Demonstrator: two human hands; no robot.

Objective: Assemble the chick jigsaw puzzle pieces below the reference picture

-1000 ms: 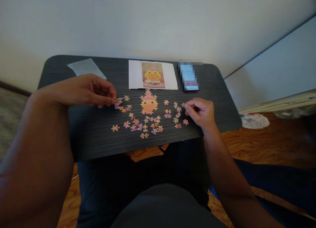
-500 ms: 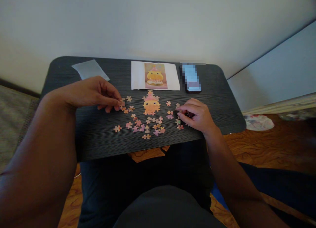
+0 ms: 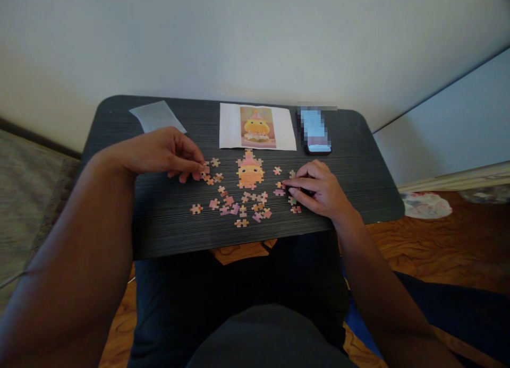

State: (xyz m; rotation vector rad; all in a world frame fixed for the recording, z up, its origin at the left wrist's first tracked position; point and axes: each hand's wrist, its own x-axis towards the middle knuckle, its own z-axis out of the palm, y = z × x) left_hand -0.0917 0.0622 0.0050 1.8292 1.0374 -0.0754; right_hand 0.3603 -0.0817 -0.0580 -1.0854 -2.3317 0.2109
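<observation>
My left hand [image 3: 181,156] is pinched at the left group of jigsaw pieces, with thumb and finger closed on a pinkish puzzle piece [image 3: 206,169] that their tips partly cover. Just below it lie orange puzzle pieces [image 3: 209,180]. On the right, my right hand [image 3: 319,190] rests low over the table, fingers apart, its index fingertip at a small orange piece [image 3: 279,185]. Its thumb is near a greenish piece [image 3: 292,200]. Between the hands lies a joined section of puzzle [image 3: 250,170], showing a yellow face with a pink party hat.
Above the joined section lies a white sheet [image 3: 229,126] with the printed picture. A phone [image 3: 314,129] with a lit, blurred screen is to its right, a translucent bag [image 3: 159,117] to its left. Several loose pieces [image 3: 228,200] lie nearer me on the dark table [image 3: 167,224].
The view has shifted, so the table appears further right. My right hand's fingers have stretched leftward, index tip now at the orange piece. My left hand stays pinched at the left pieces.
</observation>
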